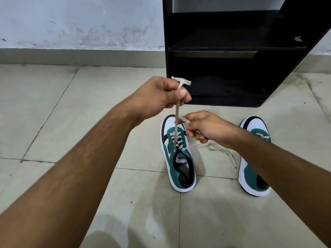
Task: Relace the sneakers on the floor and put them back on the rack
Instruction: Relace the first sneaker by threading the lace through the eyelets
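Observation:
Two teal, white and black sneakers stand on the tiled floor. The left sneaker [179, 158] has a beige lace [177, 120] crossed through its eyelets. My left hand [159, 95] is raised above its toe, shut on one lace end and holding it taut upward from the top left eyelet. My right hand [206, 127] hovers just right of the toe, pinching the other lace end, which runs slack from the top right eyelet over the floor. The right sneaker [254, 158] is partly hidden by my right forearm. The black rack [232, 49] stands behind them.
The rack's shelves [223, 40] hold nothing that I can see. A grey-white wall with a skirting band [80, 56] runs along the back left. Pale floor tiles [71, 113] spread to the left and in front of the shoes.

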